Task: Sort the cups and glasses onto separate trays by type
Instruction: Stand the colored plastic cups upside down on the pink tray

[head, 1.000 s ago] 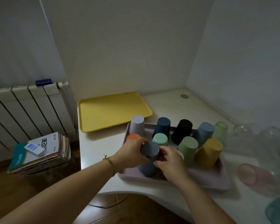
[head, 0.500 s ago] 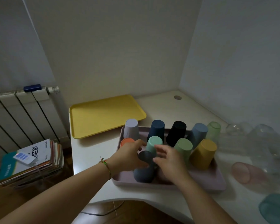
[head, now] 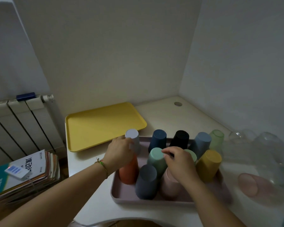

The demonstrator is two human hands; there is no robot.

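On the pink tray [head: 121, 198] upturned cups [head: 208, 164] stand crowded, a slate cup [head: 146, 181] nearest. The right hand [head: 179, 163] hovers above a mint cup [head: 155, 158], fingers curled (whether gripping anything, I cannot tell). The left hand [head: 120, 151] seems to clasp a lilac cup [head: 132, 138] at the tray's far-left corner. Beyond lies the yellow tray [head: 103, 125]; blurred clear glasses [head: 267, 145] sit right.

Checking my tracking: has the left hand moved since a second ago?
Yes. The left hand left the dark grey plastic cup and went back along the pink tray to the pale lilac cup, nearer the yellow tray.
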